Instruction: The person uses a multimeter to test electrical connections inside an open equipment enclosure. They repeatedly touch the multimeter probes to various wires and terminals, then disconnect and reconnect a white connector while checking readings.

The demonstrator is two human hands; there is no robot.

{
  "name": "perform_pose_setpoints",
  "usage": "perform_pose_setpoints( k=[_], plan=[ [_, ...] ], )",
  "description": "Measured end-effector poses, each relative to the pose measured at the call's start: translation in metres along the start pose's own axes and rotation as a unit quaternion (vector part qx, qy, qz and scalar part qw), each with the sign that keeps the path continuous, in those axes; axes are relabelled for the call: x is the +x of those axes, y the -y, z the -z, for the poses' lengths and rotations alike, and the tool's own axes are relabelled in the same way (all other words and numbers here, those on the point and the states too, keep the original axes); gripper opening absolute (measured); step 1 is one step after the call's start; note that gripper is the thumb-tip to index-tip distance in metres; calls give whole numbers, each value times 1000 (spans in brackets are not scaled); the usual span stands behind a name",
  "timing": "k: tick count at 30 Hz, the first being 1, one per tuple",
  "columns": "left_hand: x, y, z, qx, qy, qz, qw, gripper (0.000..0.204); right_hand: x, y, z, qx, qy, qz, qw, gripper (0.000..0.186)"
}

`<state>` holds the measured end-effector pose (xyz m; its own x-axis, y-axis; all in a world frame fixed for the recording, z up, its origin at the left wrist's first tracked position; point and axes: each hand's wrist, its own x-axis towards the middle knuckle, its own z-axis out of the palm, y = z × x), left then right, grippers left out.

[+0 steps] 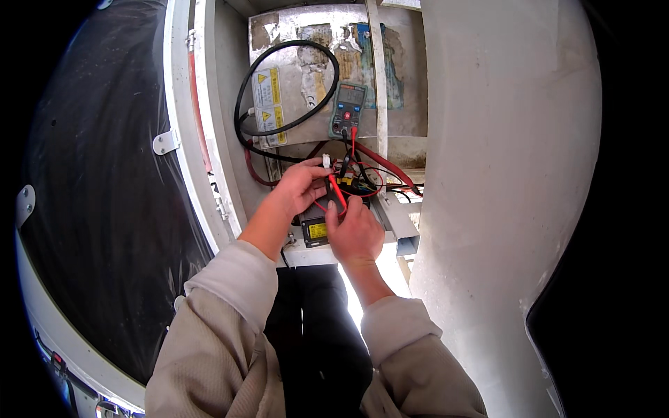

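My left hand (301, 185) pinches a small white plug connector (326, 161) between thumb and fingers. My right hand (357, 235) is closed round a red multimeter probe (339, 192), its tip end angled up to the left fingertips. A dark, thin shape beside the red probe may be the black probe; I cannot tell. Above the hands, a digital multimeter (348, 109) leans against a worn metal panel, with a black and a red lead plugged into its lower edge. Below the left fingers sits a black box with a yellow label (317, 230).
A thick black cable (339, 66) loops over the stained panel (404, 125). Red and black wires (394, 171) tangle right of my hands. A white metal frame (202, 104) borders the left side, beside a dark sheet (111, 174). A pale panel (488, 139) stands at the right.
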<state>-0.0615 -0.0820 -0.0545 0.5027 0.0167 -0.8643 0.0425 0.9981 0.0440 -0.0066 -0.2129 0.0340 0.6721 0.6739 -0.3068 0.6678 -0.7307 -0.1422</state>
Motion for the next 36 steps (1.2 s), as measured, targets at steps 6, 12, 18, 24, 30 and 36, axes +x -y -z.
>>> perform_pose_setpoints(
  k=[6,12,18,24,30,36],
  plan=[
    [9,3,3,-28,-36,98,994,11,-1,-2,-6,-16,7,8,1000,31],
    [-15,10,-39,195,-39,41,979,20,-1,-1,1,-13,19,23,999,28],
    [-59,-9,-51,77,-148,-202,965,21,-2,0,2,19,13,4,1000,28],
    [-139,16,-102,159,-201,-376,891,24,-3,0,-4,47,30,-16,998,29],
    [-221,74,-144,467,55,-492,732,16,-6,-7,3,65,13,-23,998,31],
    [-239,79,-151,379,105,-566,725,20,-4,-2,4,98,-15,-27,995,31]
  ],
)
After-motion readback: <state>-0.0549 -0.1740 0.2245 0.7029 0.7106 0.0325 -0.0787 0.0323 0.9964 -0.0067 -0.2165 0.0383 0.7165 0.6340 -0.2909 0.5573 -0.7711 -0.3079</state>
